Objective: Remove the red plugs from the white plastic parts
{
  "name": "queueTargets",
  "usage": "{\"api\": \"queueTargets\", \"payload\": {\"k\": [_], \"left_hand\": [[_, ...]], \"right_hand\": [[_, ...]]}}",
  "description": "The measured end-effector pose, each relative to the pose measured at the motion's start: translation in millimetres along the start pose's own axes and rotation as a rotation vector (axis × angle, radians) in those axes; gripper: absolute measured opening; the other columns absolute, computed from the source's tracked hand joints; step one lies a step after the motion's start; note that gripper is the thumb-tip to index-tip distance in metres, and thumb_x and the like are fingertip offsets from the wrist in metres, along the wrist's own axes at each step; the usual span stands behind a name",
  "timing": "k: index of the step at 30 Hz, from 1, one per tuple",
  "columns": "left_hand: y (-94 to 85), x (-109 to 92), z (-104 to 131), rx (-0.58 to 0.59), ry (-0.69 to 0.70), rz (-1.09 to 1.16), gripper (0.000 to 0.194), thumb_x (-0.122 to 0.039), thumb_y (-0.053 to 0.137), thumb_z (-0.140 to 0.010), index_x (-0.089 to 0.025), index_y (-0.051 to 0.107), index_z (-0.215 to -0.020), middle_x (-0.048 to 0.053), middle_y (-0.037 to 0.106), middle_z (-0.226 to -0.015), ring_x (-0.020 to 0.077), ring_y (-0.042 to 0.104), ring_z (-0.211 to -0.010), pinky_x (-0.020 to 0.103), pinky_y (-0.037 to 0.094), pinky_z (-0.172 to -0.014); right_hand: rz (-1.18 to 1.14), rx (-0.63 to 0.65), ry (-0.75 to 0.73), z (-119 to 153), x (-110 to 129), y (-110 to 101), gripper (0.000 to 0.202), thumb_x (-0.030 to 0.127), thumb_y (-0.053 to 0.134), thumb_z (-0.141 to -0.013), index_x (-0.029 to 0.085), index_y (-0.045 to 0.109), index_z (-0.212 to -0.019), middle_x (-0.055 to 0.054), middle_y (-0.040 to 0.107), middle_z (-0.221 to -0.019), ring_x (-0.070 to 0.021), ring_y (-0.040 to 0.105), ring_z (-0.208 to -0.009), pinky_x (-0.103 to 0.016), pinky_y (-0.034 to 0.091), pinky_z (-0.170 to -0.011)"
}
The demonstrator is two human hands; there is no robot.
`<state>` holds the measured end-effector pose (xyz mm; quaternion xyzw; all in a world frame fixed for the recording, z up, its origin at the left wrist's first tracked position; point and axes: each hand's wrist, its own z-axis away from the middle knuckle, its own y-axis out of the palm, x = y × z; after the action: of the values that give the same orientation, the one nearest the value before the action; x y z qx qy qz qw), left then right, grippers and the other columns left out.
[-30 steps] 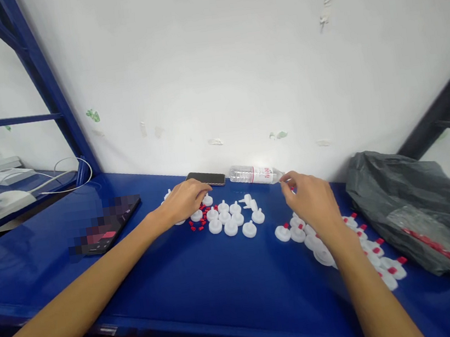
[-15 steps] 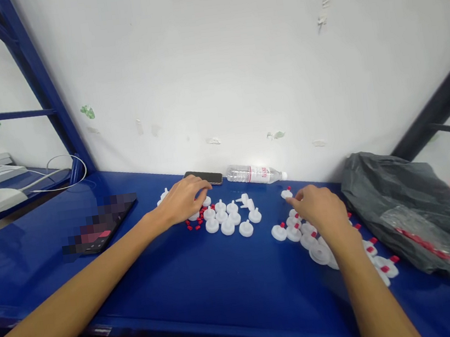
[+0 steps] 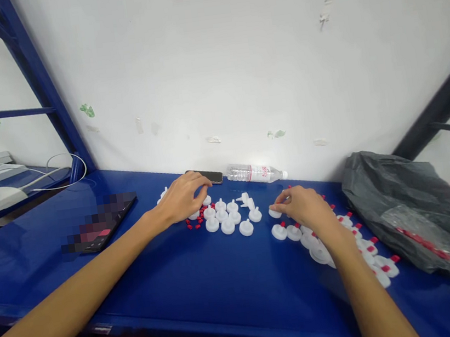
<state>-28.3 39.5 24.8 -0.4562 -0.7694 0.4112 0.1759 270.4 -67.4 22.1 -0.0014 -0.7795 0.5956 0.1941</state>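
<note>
Toward the right of the blue table, my right hand (image 3: 305,209) has its thumb and fingers pinched on a white nozzle cap (image 3: 274,213), close to the tabletop. Beside and under that hand lie several white caps with red tips, among them one cap (image 3: 279,232) just in front. My left hand (image 3: 185,197) is curled over the left group, its fingertips near each other; anything between them is hidden. Small red tips (image 3: 190,226) are scattered below it. White caps without red tips, such as one cap (image 3: 227,226), stand to its right.
A clear plastic bottle (image 3: 255,173) lies by the wall, with a phone (image 3: 214,177) left of it. A dark tablet-like device (image 3: 104,231) rests at the left. A dark plastic bag (image 3: 394,190) and a clear bag with red pieces (image 3: 425,241) occupy the right.
My right hand has shifted slightly left and toward me, and its fingers now hold a cap at the left edge of the red-tipped group. My left hand stays nearly still.
</note>
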Motion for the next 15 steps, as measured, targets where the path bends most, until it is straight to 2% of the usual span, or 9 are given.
{"api": "queueTargets", "payload": {"k": [2, 4, 7, 10, 12, 15], "left_hand": [[-0.2, 0, 0, 0.000, 0.001, -0.002, 0.028, -0.019, 0.045, -0.097, -0.015, 0.072, -0.105, 0.011, 0.075, -0.106, 0.0253, 0.067, -0.099, 0.041, 0.053, -0.090], [0.0, 0, 0, -0.004, 0.001, -0.001, 0.028, -0.019, 0.045, -0.097, -0.016, 0.072, -0.104, 0.011, 0.075, -0.106, 0.0252, 0.067, -0.099, 0.041, 0.053, -0.090], [0.7, -1, 0, -0.033, 0.010, 0.006, 0.028, -0.019, 0.046, -0.098, -0.015, 0.072, -0.104, 0.011, 0.075, -0.105, 0.0245, 0.067, -0.099, 0.040, 0.053, -0.089], [1.3, -4, 0, -0.082, 0.036, 0.022, 0.027, -0.019, 0.046, -0.098, -0.015, 0.072, -0.106, 0.011, 0.075, -0.104, 0.0230, 0.067, -0.097, 0.039, 0.053, -0.087], [1.3, -8, 1, -0.111, 0.066, 0.031, 0.027, -0.018, 0.045, -0.099, -0.016, 0.071, -0.106, 0.010, 0.074, -0.103, 0.0218, 0.066, -0.096, 0.038, 0.053, -0.087], [0.6, -18, 2, -0.133, 0.120, 0.036, 0.026, -0.020, 0.044, -0.101, -0.016, 0.069, -0.109, 0.009, 0.073, -0.102, 0.0213, 0.064, -0.094, 0.039, 0.051, -0.087]], "right_hand": [[-0.021, 0.011, -0.022, -1, -1, 1, 0.005, 0.030, 0.079, -0.076, 0.026, 0.077, -0.075, -0.003, 0.075, -0.070, -0.0250, 0.072, -0.070, -0.032, 0.047, -0.061], [-0.031, -0.021, -0.051, -1, -1, 1, 0.003, 0.027, 0.075, -0.079, 0.026, 0.076, -0.077, -0.004, 0.077, -0.076, -0.0255, 0.073, -0.074, -0.033, 0.047, -0.064], [-0.064, -0.101, -0.083, -2, 4, 0, 0.013, 0.029, 0.060, -0.091, 0.023, 0.072, -0.094, -0.006, 0.079, -0.094, -0.0258, 0.073, -0.083, -0.034, 0.048, -0.070], [-0.246, -0.182, -0.123, -3, 12, -1, 0.019, 0.028, 0.048, -0.099, 0.021, 0.061, -0.111, -0.005, 0.078, -0.092, -0.0227, 0.074, -0.081, -0.033, 0.050, -0.071], [-0.360, -0.207, -0.197, -2, 19, 0, 0.016, 0.030, 0.049, -0.100, 0.022, 0.058, -0.109, -0.002, 0.076, -0.085, -0.0214, 0.074, -0.076, -0.032, 0.051, -0.070], [-0.342, -0.191, -0.368, 3, 30, 4, 0.011, 0.032, 0.057, -0.098, 0.024, 0.063, -0.105, -0.002, 0.076, -0.088, -0.0213, 0.072, -0.076, -0.033, 0.051, -0.072]]}}
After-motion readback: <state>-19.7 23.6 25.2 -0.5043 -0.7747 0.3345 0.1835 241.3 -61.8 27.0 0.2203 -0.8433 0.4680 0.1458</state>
